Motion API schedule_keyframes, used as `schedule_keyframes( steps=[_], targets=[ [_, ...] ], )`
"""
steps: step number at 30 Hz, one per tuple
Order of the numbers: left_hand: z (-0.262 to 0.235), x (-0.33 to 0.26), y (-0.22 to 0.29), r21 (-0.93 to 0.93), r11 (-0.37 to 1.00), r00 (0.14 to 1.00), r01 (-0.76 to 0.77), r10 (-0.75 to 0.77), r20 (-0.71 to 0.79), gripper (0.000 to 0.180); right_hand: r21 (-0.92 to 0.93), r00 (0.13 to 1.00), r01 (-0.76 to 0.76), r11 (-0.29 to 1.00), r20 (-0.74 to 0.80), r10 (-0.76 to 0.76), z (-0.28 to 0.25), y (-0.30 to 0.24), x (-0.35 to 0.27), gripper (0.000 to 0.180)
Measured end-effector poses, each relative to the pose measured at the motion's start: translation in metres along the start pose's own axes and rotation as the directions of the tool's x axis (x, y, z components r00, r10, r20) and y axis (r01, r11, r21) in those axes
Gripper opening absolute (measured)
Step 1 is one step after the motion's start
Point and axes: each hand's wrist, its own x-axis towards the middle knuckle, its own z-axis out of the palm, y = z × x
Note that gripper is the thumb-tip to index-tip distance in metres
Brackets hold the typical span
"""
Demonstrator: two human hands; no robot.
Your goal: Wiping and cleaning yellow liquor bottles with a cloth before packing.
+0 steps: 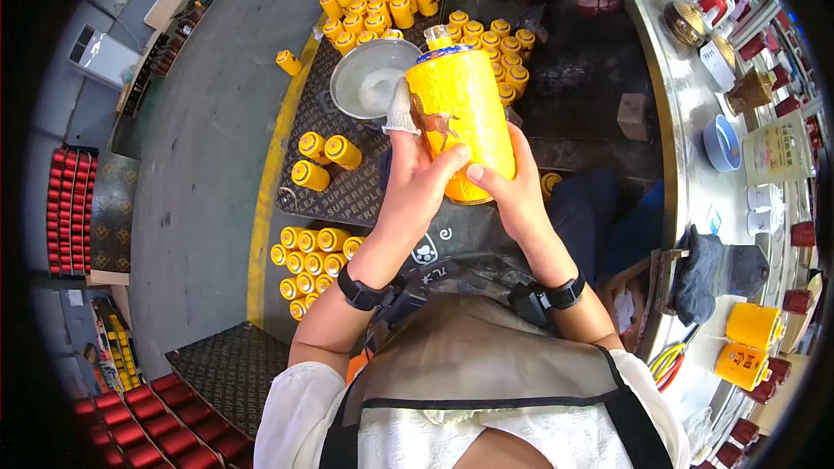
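Note:
A large yellow bottle [473, 113] is held up in front of me, slightly tilted, with a blue-patterned shoulder, a short clear top and a brown animal figure on its side. My left hand [415, 178] grips its left side, thumb on the front, and whitish knitted fabric covers some of its fingers. From the right, my right hand [512, 187] closes round the lower part, its thumb near the other. The remaining fingers are mostly hidden behind the bottle. Just left of it stands a metal basin [341, 91] with whitish liquid in it.
Several more yellow bottles stand at the back [401, 10], and others [310, 175] to the left on dark boards. A metal workbench [686, 165] on the right carries a blue bowl [722, 142], a grey cloth [698, 274] and two yellow bottles [743, 365]. Red items [156, 421] fill racks lower left.

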Motion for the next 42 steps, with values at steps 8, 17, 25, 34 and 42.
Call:
schedule_keyframes(
  steps=[8,17,25,34,42],
  targets=[
    [-0.011,0.006,-0.007,-0.089,0.993,0.996,0.079,-0.083,-0.043,0.088,-0.076,0.999,0.025,0.997,-0.019,-0.027,0.003,-0.004,0.001,0.086],
    [-0.008,0.001,-0.006,-0.079,0.993,0.996,0.086,-0.086,0.007,0.088,-0.052,0.999,0.026,0.998,-0.044,-0.029,0.003,-0.001,-0.003,0.085],
    [-0.006,0.000,-0.003,-0.068,0.993,0.995,0.093,-0.091,0.034,0.091,-0.095,0.995,0.087,0.992,-0.042,-0.092,0.004,-0.007,-0.008,0.085],
    [-0.002,-0.001,0.008,-0.155,0.985,0.997,0.073,-0.076,-0.009,0.090,-0.150,0.987,0.148,0.978,-0.038,-0.155,0.007,-0.015,-0.016,0.090],
    [0.001,-0.011,0.018,-0.139,0.990,0.998,-0.004,0.013,0.063,0.090,-0.143,0.986,0.162,0.976,-0.010,-0.166,0.009,-0.024,-0.019,0.092]
  ],
)
